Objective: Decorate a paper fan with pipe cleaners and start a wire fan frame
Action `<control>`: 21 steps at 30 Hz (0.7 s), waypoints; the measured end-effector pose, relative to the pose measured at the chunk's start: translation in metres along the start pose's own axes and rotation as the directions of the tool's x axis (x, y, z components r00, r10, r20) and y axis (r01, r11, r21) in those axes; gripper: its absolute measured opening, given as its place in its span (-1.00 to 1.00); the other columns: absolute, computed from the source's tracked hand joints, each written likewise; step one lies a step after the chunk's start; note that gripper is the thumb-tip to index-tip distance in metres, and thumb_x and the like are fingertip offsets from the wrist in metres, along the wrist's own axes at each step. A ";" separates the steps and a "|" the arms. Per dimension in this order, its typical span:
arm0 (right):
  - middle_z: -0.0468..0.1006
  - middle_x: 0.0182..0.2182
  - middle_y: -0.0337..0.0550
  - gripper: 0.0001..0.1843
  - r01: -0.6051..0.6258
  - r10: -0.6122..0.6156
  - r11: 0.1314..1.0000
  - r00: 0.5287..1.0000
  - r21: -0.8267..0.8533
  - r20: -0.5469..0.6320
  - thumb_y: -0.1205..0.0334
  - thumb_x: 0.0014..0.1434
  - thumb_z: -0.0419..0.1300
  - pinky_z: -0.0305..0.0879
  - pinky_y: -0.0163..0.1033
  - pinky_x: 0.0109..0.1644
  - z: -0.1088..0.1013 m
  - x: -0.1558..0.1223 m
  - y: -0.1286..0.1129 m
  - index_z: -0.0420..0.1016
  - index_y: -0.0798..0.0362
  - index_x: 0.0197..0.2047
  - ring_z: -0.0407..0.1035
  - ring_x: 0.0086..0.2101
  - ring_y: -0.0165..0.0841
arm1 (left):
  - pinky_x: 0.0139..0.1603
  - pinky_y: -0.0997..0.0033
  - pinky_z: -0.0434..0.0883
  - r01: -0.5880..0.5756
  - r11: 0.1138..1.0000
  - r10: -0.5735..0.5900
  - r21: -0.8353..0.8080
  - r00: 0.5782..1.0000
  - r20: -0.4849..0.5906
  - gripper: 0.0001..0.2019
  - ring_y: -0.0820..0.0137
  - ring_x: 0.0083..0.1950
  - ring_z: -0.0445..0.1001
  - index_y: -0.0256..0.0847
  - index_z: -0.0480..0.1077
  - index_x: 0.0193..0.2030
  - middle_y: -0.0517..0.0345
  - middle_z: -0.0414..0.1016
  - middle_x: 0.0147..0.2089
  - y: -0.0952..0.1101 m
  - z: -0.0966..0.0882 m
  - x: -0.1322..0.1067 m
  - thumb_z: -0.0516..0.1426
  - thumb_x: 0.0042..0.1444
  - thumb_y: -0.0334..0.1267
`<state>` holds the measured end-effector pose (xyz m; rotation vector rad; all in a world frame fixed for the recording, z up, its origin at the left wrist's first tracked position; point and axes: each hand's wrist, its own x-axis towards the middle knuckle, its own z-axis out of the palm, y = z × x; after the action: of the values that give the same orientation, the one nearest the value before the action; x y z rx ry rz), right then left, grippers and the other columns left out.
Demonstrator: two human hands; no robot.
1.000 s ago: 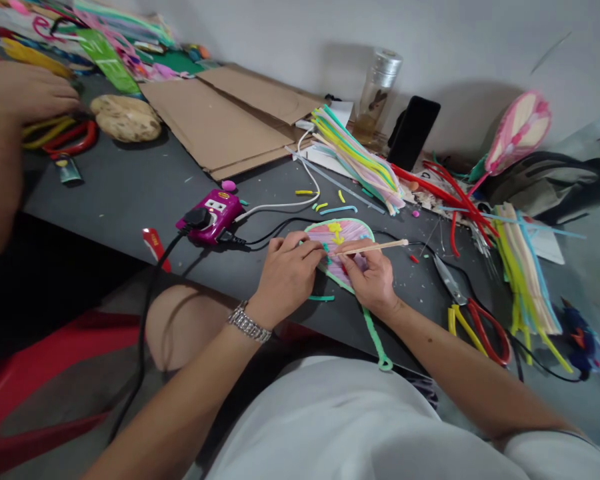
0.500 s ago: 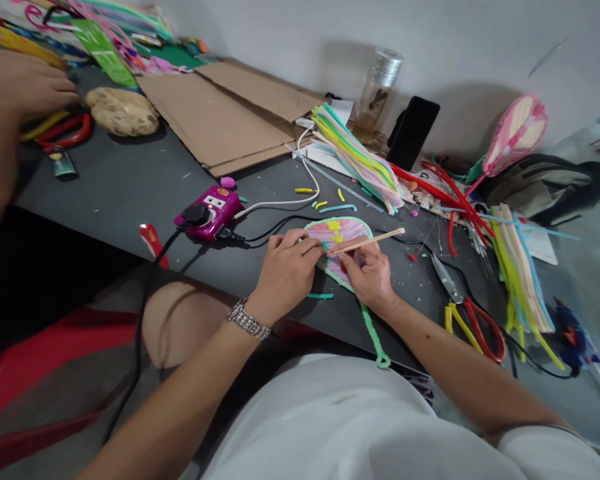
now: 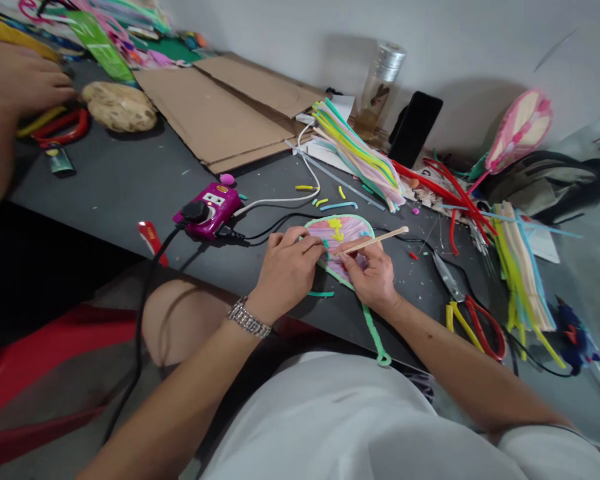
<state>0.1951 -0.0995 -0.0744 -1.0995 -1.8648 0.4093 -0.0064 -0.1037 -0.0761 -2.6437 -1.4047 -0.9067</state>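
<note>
A hand fan (image 3: pixel 347 225) made of pipe cleaners lies at the table's front edge, partly under both hands. It has a pink-purple face, a green rim, a yellow flower and a twisted green handle (image 3: pixel 374 333) sticking out toward me. My right hand (image 3: pixel 373 277) is over the fan's right side, pinching a beige pipe cleaner (image 3: pixel 380 241) between thumb and fingers. Its free end points up to the right. My left hand (image 3: pixel 287 270) rests on the fan's left edge with fingers curled in. A teal bit shows at its fingertips; what they grip is hidden.
Scissors (image 3: pixel 450 283), a blue glue gun (image 3: pixel 573 333) and pipe cleaner bundles (image 3: pixel 360 157) lie to the right and behind. A purple power strip (image 3: pixel 213 210) with cords, cardboard (image 3: pixel 220 113) and a glass bottle (image 3: pixel 380 87) stand further off. Another person's hand (image 3: pixel 30 80) is at left.
The beige pipe cleaner has shifted slightly to the right with my right hand. My left hand stays almost where it was, and the view has tilted a little.
</note>
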 end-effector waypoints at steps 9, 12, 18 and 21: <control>0.71 -0.27 -0.16 -0.88 -0.025 0.025 1.000 0.999 -0.003 0.026 0.21 0.37 0.25 0.42 -0.08 0.01 -0.001 -0.001 -0.002 0.62 -0.06 -0.21 0.56 -0.22 -0.25 | -0.02 0.01 0.24 -0.009 1.000 0.010 0.015 1.000 -0.014 -0.75 0.09 0.16 0.43 -0.18 0.57 -0.03 0.03 0.69 0.04 0.001 -0.002 0.000 0.07 0.37 -0.45; 0.71 -0.27 -0.17 -0.89 -0.005 0.004 1.000 1.000 0.027 0.024 0.22 0.36 0.25 0.43 -0.09 0.02 -0.001 -0.001 -0.002 0.63 -0.05 -0.20 0.57 -0.22 -0.26 | -0.02 0.00 0.25 -0.008 1.000 0.008 0.011 1.000 -0.014 -0.75 0.09 0.17 0.43 -0.18 0.57 -0.02 0.03 0.68 0.05 0.001 -0.001 0.000 0.07 0.36 -0.46; 0.72 -0.26 -0.16 -0.89 0.028 -0.029 0.999 0.999 0.037 0.029 0.23 0.37 0.24 0.42 -0.06 0.03 -0.001 -0.001 -0.002 0.62 -0.06 -0.18 0.57 -0.20 -0.25 | -0.01 0.00 0.27 -0.001 1.000 0.001 0.018 1.000 0.001 -0.72 0.08 0.18 0.43 -0.17 0.57 0.00 0.02 0.68 0.06 0.001 -0.002 -0.001 0.05 0.36 -0.46; 0.72 -0.26 -0.15 -0.88 0.030 -0.031 0.999 0.999 0.020 0.039 0.23 0.36 0.23 0.43 -0.05 0.04 -0.002 -0.002 -0.003 0.62 -0.06 -0.17 0.57 -0.17 -0.23 | 0.02 -0.02 0.28 0.014 1.000 -0.014 0.006 1.000 0.017 -0.70 0.06 0.20 0.43 -0.15 0.58 0.03 0.00 0.67 0.07 0.001 -0.002 -0.001 0.05 0.36 -0.45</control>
<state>0.1955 -0.1025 -0.0724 -1.0556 -1.9054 0.4339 -0.0068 -0.1056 -0.0749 -2.6478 -1.4286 -0.8816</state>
